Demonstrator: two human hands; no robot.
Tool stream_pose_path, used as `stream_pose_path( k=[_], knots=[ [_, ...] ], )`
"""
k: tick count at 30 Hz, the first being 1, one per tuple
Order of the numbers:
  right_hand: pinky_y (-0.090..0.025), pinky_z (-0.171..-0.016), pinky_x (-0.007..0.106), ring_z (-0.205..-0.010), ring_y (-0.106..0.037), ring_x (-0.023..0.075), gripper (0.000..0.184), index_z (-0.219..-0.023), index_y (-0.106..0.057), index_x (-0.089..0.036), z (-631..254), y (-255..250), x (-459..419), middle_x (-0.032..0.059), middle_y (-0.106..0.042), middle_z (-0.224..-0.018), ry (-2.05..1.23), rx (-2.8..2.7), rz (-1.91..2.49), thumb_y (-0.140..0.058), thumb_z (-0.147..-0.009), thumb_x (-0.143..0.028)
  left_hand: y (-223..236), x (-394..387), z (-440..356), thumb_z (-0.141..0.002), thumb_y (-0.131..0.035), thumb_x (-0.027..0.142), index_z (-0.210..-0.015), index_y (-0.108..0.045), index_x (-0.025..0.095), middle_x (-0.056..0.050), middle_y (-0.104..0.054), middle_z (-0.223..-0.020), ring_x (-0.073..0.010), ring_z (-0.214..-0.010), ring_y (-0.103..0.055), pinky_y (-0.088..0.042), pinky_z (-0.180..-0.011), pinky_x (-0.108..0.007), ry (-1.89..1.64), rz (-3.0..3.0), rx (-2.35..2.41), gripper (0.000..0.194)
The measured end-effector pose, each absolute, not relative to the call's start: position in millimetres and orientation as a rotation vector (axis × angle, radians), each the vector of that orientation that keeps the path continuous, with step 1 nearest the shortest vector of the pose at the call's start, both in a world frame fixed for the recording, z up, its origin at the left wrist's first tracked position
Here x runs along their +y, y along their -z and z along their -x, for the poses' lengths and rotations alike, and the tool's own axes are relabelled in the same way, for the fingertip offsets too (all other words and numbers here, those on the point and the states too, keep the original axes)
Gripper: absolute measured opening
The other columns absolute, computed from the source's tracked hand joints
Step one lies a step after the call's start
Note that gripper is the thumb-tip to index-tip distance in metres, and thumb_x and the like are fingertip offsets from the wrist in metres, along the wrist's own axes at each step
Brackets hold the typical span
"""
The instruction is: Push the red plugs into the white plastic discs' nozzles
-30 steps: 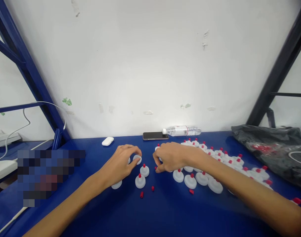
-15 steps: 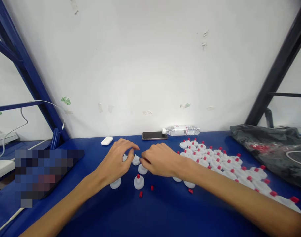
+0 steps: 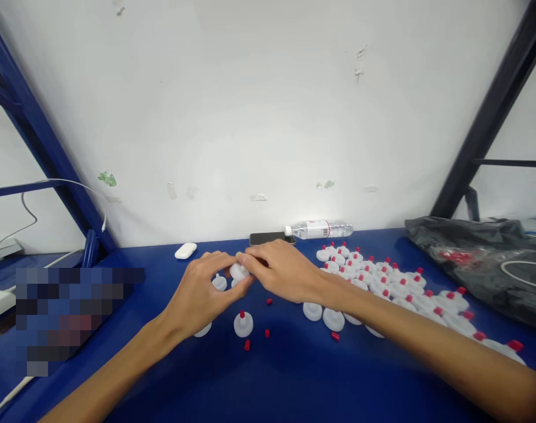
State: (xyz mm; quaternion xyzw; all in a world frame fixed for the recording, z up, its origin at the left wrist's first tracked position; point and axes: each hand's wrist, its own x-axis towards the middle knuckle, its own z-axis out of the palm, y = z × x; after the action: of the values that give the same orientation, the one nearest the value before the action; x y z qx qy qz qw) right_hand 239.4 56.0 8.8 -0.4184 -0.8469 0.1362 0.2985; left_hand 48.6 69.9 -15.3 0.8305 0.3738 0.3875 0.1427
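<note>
My left hand (image 3: 204, 294) pinches a small white plastic cap (image 3: 238, 271) just above the blue table (image 3: 276, 382). My right hand (image 3: 280, 275) meets it from the right, its fingertips closed on the top of the same cap. Below the hands stands one white cap with a red tip (image 3: 243, 324). Another white cap without a tip (image 3: 219, 283) sits by my left fingers. A few loose red tips (image 3: 268, 333) lie on the table near them.
Several white caps with red tips (image 3: 382, 285) spread over the right of the table. A phone (image 3: 270, 238), a lying water bottle (image 3: 318, 229) and a white earbud case (image 3: 185, 251) rest by the wall. A black bag (image 3: 483, 264) is at the right.
My right hand moved left from the cap cluster to meet my left hand. Both hands lifted one white cap off the table and now hold it together.
</note>
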Motion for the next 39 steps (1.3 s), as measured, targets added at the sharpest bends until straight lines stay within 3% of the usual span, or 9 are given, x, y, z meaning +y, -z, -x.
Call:
stream_pose_path(
  k=[4, 9, 12, 16, 22, 26, 32, 36, 39],
  knots=[
    [-0.026, -0.056, 0.028, -0.055, -0.038, 0.0088, 0.047, -0.062, -0.044, -0.019, -235, -22, 43, -0.0056, -0.044, -0.058, -0.567, -2.122, 0.946, -0.043, -0.107, -0.032, 8, 66, -46, -0.09, -0.059, 0.042, -0.074, -0.062, 0.021, 0.003, -0.06, -0.067, -0.0134, -0.062, -0.05, -0.04, -0.058, -0.027, -1.122, -2.249, 0.97, 0.027],
    [-0.034, -0.057, 0.027, -0.051, -0.045, 0.0094, 0.05, -0.064, -0.045, -0.021, -262, -49, 52, -0.0059, -0.044, -0.055, -0.471, -1.826, 0.908, -0.041, -0.109, -0.043, 8, 69, -31, -0.097, -0.031, 0.048, -0.058, -0.057, 0.022, 0.003, -0.042, -0.046, -0.0127, -0.044, -0.036, -0.031, -0.043, -0.027, -0.942, -2.206, 0.898, 0.054],
    [-0.033, -0.055, 0.028, -0.051, -0.044, 0.01, 0.05, -0.063, -0.041, -0.021, -283, -58, 65, -0.0045, -0.045, -0.056, -0.323, -1.87, 1.082, -0.04, -0.109, -0.041, 10, 73, -29, -0.097, -0.047, 0.047, -0.076, -0.07, 0.021, 0.0, -0.061, -0.066, -0.0143, -0.058, -0.048, -0.036, -0.053, -0.027, -0.875, -2.294, 1.002, 0.041],
    [-0.03, -0.055, 0.03, -0.055, -0.048, 0.0127, 0.039, -0.07, -0.055, -0.02, -277, -37, 66, 0.0, -0.059, -0.063, -0.135, -2.433, 1.288, -0.049, -0.104, -0.037, 14, 77, -39, -0.094, -0.058, 0.04, -0.099, -0.073, 0.026, -0.001, -0.069, -0.09, -0.0193, -0.078, -0.055, -0.043, -0.071, -0.031, -0.733, -2.464, 1.132, 0.021],
    [-0.034, -0.058, 0.031, -0.065, -0.06, 0.0187, 0.021, -0.078, -0.071, -0.018, -262, 3, 67, 0.0052, -0.07, -0.07, -0.149, -2.621, 1.331, -0.066, -0.095, -0.03, 22, 78, -40, -0.097, -0.058, 0.045, -0.102, -0.072, 0.029, -0.003, -0.068, -0.095, -0.0222, -0.086, -0.061, -0.049, -0.079, -0.036, -0.526, -2.597, 1.176, 0.022],
    [-0.036, -0.058, 0.029, -0.064, -0.062, 0.0176, 0.017, -0.09, -0.075, -0.017, -270, -3, 77, 0.0046, -0.073, -0.073, -0.187, -2.648, 1.338, -0.063, -0.095, -0.029, 24, 84, -36, -0.099, -0.055, 0.046, -0.094, -0.075, 0.029, -0.004, -0.069, -0.107, -0.0241, -0.098, -0.059, -0.049, -0.085, -0.037, -0.497, -2.659, 1.117, 0.026],
    [-0.037, -0.059, 0.028, -0.063, -0.062, 0.0149, 0.028, -0.094, -0.072, -0.021, -259, -21, 57, 0.0016, -0.075, -0.078, -0.187, -2.623, 1.209, -0.051, -0.101, -0.038, 31, 89, -31, -0.095, -0.062, 0.039, -0.091, -0.075, 0.027, -0.003, -0.073, -0.095, -0.0241, -0.092, -0.062, -0.047, -0.079, -0.035, -0.479, -2.695, 1.111, 0.018],
    [-0.033, -0.058, 0.031, -0.065, -0.068, 0.022, 0.038, -0.083, -0.073, -0.019, -236, -7, 36, 0.0058, -0.074, -0.073, 0.044, -2.766, 1.182, -0.055, -0.099, -0.049, 34, 89, -28, -0.092, -0.061, 0.028, -0.088, -0.073, 0.026, -0.001, -0.073, -0.087, -0.0228, -0.084, -0.065, -0.046, -0.078, -0.034, -0.489, -2.723, 1.108, 0.012],
    [-0.031, -0.055, 0.032, -0.069, -0.071, 0.0257, 0.039, -0.086, -0.072, -0.016, -225, 8, 31, 0.0094, -0.076, -0.077, 0.219, -2.831, 1.144, -0.052, -0.102, -0.045, 32, 88, -29, -0.093, -0.059, 0.029, -0.091, -0.072, 0.025, -0.002, -0.074, -0.091, -0.0239, -0.086, -0.064, -0.046, -0.081, -0.036, -0.54, -2.724, 1.122, 0.014]
  ],
)
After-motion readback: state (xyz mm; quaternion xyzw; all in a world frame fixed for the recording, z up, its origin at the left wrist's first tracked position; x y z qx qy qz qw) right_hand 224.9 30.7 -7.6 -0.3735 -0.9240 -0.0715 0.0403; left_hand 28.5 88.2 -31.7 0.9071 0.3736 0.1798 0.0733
